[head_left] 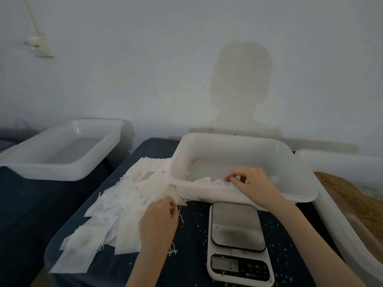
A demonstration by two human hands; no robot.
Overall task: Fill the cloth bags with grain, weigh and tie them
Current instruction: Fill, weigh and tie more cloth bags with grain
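A heap of flat white cloth bags [116, 208] with loose drawstrings lies on the dark table, left of centre. My left hand [158, 221] rests at the heap's right edge and pinches a thin string. My right hand [251, 184] reaches over the near rim of a white tub [306, 184] and pinches the edge of a white cloth bag [209, 180] draped at that rim. A white digital kitchen scale [238, 241] with a steel plate stands in front of the tub, nothing on it. Brown grain [352, 195] fills a tub at the far right.
Another white tub [62, 150] stands at the back left, nothing visible inside. The grain tub's rim [339, 224] runs along the right side close to my right forearm. Scattered grains dot the dark cloth [192, 230] around the scale. A wall rises behind the table.
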